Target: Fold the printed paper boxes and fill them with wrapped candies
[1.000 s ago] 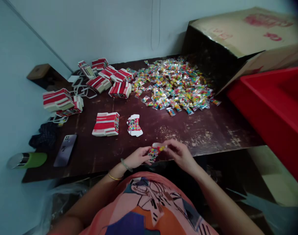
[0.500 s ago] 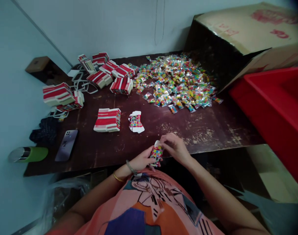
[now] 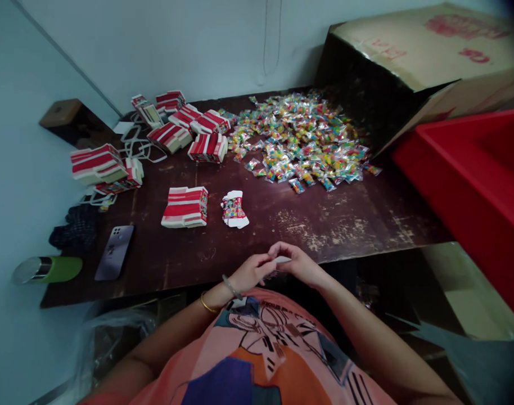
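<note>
A small printed carton (image 3: 282,259) is held between the two hands, just over the near edge of the table (image 3: 257,239), and only its white flap is plainly seen; the rest is mostly covered by fingers. The carton is gripped from one side by the left hand (image 3: 252,272), its fingers closed around it. The fingers of the right hand (image 3: 301,266) are curved over the flap, and its fingertips are brought close to the left ones; whether the flap is pinched by them cannot be told.

Beyond the hands, a few loose flattened cartons (image 3: 234,210) are laid on the table, with a red-and-white carton stack (image 3: 185,207) set to their left. More bundled carton stacks (image 3: 207,147) are heaped toward the back left, near a tangle of white straps (image 3: 134,147). A large pile of clear candy packets (image 3: 301,140) is spread across the back. On the right, an open cardboard box (image 3: 413,50) is placed behind a red plastic bin (image 3: 459,174). At the left, a smartphone (image 3: 115,253) is laid near a green tumbler (image 3: 63,269) and a dark cloth (image 3: 75,226).
</note>
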A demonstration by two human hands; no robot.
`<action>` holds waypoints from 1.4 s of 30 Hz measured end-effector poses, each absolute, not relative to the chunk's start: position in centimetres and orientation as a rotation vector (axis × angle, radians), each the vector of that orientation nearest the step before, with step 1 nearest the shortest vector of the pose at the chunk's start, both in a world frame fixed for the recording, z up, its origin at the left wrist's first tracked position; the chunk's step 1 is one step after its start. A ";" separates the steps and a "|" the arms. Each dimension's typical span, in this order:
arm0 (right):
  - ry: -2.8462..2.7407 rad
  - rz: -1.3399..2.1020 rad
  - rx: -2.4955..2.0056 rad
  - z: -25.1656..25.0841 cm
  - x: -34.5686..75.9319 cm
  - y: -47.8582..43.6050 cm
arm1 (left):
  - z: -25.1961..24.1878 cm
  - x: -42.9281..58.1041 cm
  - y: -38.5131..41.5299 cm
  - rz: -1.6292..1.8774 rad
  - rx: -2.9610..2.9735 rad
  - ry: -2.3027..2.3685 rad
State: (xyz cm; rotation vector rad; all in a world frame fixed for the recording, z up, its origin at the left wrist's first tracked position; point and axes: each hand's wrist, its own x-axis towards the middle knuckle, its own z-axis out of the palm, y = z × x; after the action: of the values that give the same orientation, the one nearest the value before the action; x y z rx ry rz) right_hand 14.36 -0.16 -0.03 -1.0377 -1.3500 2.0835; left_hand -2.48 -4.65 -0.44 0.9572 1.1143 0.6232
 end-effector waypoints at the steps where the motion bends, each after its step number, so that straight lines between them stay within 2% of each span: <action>1: -1.496 1.946 -1.049 0.3 14.3 -0.3 | -0.4 -2.4 -4.6 0.626 1.001 1.145; 3: -1.705 1.644 -1.079 1.0 14.2 -0.7 | -0.3 -2.3 -4.4 0.660 0.980 1.189; 5: -1.776 1.495 -1.070 1.6 14.2 -1.0 | 0.1 -2.3 -4.1 0.697 0.863 1.167; 10: -1.712 1.574 -1.007 2.2 14.4 -1.0 | 1.2 -2.6 -3.3 0.722 0.755 1.133; 17: -1.690 1.464 -1.043 2.0 14.5 -0.3 | 1.1 -3.8 -4.1 0.747 0.667 0.865; 20: -1.774 1.321 -0.990 1.5 14.1 -1.0 | 0.6 -3.1 -4.9 0.778 0.606 0.879; 23: -1.736 1.336 -1.038 1.4 15.0 -1.5 | 0.0 -2.2 -4.5 0.722 0.706 0.878; 26: -1.661 1.243 -1.247 2.3 19.7 -1.3 | -0.2 -3.4 -1.8 0.737 1.103 1.121; 29: -1.442 0.855 -1.667 3.0 28.2 -0.7 | -0.6 -6.8 1.7 0.912 1.425 1.692; 31: -1.452 0.693 -1.894 2.7 33.5 -0.5 | -1.2 -8.7 2.8 0.839 1.571 1.949; 33: -1.655 0.552 -1.940 1.8 36.4 -0.5 | -2.1 -9.1 2.6 0.669 1.784 1.979; 36: -1.828 0.477 -1.800 0.1 33.6 -0.5 | -3.5 -6.8 0.3 0.536 2.109 1.780; 40: -2.013 0.773 -1.410 -1.9 22.0 0.8 | -3.7 -3.1 -2.6 0.576 2.228 1.593; 42: -2.107 0.684 -1.397 -2.8 17.1 2.0 | -3.4 -2.5 -3.4 0.614 2.224 1.567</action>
State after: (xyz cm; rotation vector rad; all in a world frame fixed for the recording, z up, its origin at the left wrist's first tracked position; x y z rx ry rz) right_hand 17.10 1.96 -2.85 -1.3969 -2.1074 0.6840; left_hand -2.51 -3.36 -3.42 2.2245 1.5674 0.6137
